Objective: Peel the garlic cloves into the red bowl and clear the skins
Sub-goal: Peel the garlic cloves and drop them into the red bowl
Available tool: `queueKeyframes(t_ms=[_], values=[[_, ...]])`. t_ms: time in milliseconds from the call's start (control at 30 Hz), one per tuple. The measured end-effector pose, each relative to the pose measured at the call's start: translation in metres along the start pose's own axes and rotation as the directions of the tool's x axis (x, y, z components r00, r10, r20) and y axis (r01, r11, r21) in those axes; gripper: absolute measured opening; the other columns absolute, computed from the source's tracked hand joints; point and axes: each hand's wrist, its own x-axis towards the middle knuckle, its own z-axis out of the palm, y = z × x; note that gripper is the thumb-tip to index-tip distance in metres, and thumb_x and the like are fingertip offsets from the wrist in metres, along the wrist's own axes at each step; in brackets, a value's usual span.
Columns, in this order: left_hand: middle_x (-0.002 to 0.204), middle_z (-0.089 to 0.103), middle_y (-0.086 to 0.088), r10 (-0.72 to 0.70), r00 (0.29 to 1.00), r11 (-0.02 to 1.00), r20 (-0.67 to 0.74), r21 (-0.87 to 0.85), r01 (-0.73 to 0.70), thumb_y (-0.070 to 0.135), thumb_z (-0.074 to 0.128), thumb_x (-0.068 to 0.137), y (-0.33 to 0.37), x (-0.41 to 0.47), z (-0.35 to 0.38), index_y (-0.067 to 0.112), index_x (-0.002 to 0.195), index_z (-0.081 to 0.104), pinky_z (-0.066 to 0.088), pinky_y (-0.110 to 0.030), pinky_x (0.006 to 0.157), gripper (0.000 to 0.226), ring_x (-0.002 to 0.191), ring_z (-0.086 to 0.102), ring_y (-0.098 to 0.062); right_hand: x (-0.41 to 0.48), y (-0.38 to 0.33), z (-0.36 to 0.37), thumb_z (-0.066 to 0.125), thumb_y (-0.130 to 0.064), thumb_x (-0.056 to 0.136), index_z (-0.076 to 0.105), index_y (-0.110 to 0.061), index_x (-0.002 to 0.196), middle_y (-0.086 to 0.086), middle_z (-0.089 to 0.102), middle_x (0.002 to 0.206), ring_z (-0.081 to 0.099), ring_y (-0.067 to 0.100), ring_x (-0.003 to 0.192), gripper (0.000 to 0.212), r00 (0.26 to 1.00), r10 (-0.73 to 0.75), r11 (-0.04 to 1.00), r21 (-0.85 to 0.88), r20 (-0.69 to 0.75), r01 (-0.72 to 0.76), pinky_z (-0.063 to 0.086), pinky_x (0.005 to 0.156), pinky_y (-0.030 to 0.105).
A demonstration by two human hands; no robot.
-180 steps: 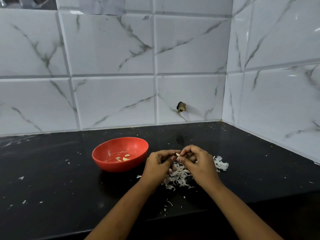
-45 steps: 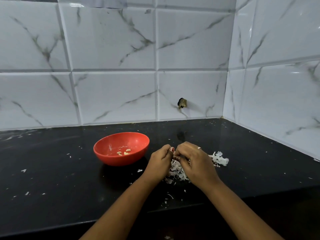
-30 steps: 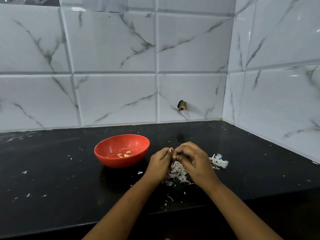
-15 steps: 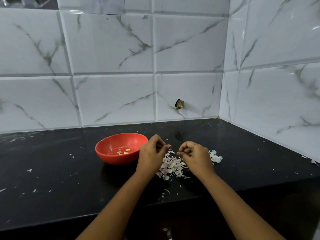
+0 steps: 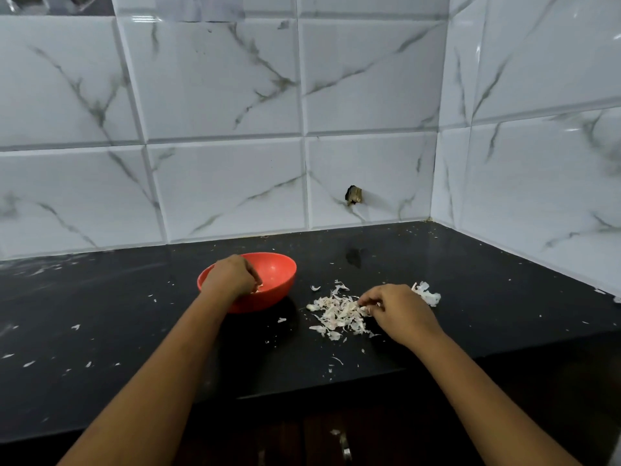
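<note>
Red bowl (image 5: 280, 280) is set on the black counter (image 5: 487, 297), at 9 o'clock of the garlic skins (image 5: 336, 314) pile, near but apart. Left hand (image 5: 230, 275) is held inside the bowl, fingers curled down onto pale cloves (image 5: 258, 289) — whether one is gripped cannot be told. Right hand (image 5: 401, 312) is placed at the pile's 3 o'clock edge — fingers bent, a pale scrap pinched at the tips.

Looking at a black countertop (image 5: 487, 290) meeting white veined wall tiles (image 5: 218, 85), with a dark hole (image 5: 353, 195) low in one tile
</note>
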Motion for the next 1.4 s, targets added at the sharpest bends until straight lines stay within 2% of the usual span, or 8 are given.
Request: queueKeyframes(t_ms=[200,300,400,567,733,933,1033,1400], values=[[0.110,0.068,-0.006,0.000,0.998,1.000,-0.057,-0.019,-0.001,0.006,0.056,0.085,-0.004,0.015,0.004,0.022,0.089,0.073,0.051,-0.033,0.081,0.024,0.099,0.063,-0.024,0.007,-0.002,0.005,0.052,-0.013,0.096,0.071,-0.029,0.104,-0.007,0.067,0.111,0.062,0.015,0.102,0.026,0.999,-0.038,0.994,-0.105,0.018,0.040,0.049,0.082,0.028],[0.110,0.068,-0.006,0.085,0.972,0.996,-0.218,-0.005,-0.088,0.013,0.056,0.088,0.009,0.009,0.008,0.020,0.098,0.071,0.047,-0.034,0.079,0.020,0.102,0.062,-0.027,0.016,0.006,0.007,0.053,-0.007,0.095,0.073,-0.021,0.100,-0.003,0.064,0.100,0.061,0.010,0.089,0.025,0.999,0.012,0.992,0.128,-0.038,-0.007,0.046,0.075,0.018],[0.102,0.071,-0.001,0.290,0.900,0.938,-0.325,-0.088,-0.335,0.016,0.061,0.088,0.030,-0.006,0.017,0.019,0.097,0.071,0.049,-0.031,0.083,0.014,0.096,0.064,-0.020,0.023,0.006,0.000,0.053,-0.001,0.093,0.070,-0.017,0.089,-0.004,0.062,0.079,0.059,0.006,0.067,0.023,0.986,0.131,0.886,0.459,-0.101,-0.071,0.046,0.061,0.009],[0.096,0.072,-0.002,0.535,0.827,0.769,-0.174,-0.306,-0.562,0.003,0.064,0.085,0.067,-0.032,0.050,0.011,0.100,0.071,0.046,-0.006,0.078,0.018,0.080,0.064,-0.006,0.027,0.000,-0.005,0.060,0.002,0.090,0.066,-0.014,0.083,0.006,0.066,0.076,0.064,0.014,0.070,0.018,0.974,0.222,0.623,0.776,-0.053,-0.100,0.056,0.064,0.025],[0.083,0.072,0.004,0.483,0.854,0.722,-0.193,-0.464,-0.513,0.012,0.072,0.082,0.069,-0.033,0.081,0.013,0.094,0.072,0.053,-0.020,0.076,0.012,0.071,0.063,0.005,0.019,-0.009,0.001,0.066,0.003,0.086,0.068,-0.004,0.086,0.007,0.070,0.072,0.064,0.014,0.068,0.008,0.975,0.214,0.416,0.898,0.057,-0.143,0.054,0.060,0.017],[0.071,0.070,0.008,0.353,0.882,0.691,-0.314,-0.548,-0.472,0.018,0.074,0.081,0.064,-0.032,0.091,0.020,0.078,0.071,0.053,-0.025,0.063,0.005,0.062,0.061,0.001,0.015,-0.020,0.000,0.065,0.005,0.084,0.070,-0.003,0.086,0.012,0.072,0.076,0.069,0.015,0.073,0.009,0.985,0.150,0.368,0.921,0.081,-0.131,0.057,0.070,0.019],[0.074,0.070,0.011,0.328,0.875,0.684,-0.356,-0.548,-0.480,0.013,0.074,0.080,0.063,-0.034,0.091,0.024,0.079,0.070,0.051,-0.020,0.063,0.012,0.070,0.064,0.000,0.011,-0.023,0.000,0.066,0.003,0.084,0.072,-0.003,0.089,0.015,0.073,0.082,0.070,0.014,0.075,0.009,0.988,0.119,0.368,0.919,0.101,-0.139,0.056,0.067,0.018],[0.080,0.072,0.012,0.260,0.860,0.764,-0.440,-0.451,-0.461,0.019,0.077,0.078,0.063,-0.045,0.090,0.026,0.078,0.073,0.054,-0.033,0.067,0.008,0.069,0.064,-0.004,0.005,-0.026,-0.001,0.065,0.006,0.085,0.071,0.000,0.091,0.015,0.072,0.080,0.069,0.014,0.070,0.011,0.983,0.115,0.348,0.920,0.145,-0.177,0.057,0.066,0.020]])
